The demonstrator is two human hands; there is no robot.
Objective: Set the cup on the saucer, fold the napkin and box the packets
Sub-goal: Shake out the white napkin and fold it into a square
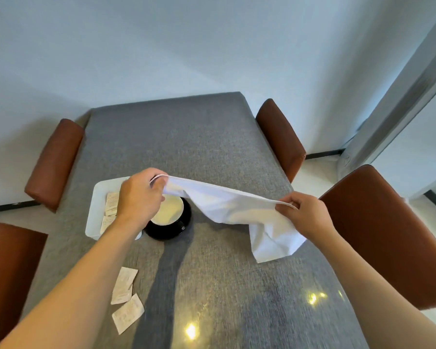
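A white cloth napkin (232,207) hangs in the air above the grey table (186,137). My left hand (139,195) pinches one of its corners and my right hand (305,212) pinches another, with the rest drooping to the table at the right. Below my left hand a cream cup (170,210) sits on a black saucer (171,229). A white box (92,215) stands left of the saucer with several packets (110,201) in it. Three more packets (125,285) lie loose on the table near my left forearm.
Brown chairs stand around the table: one at the far left (53,162), one at the near left (5,268), one at the far right (280,137), one at the near right (378,230). Light reflections glint on the table's near part.
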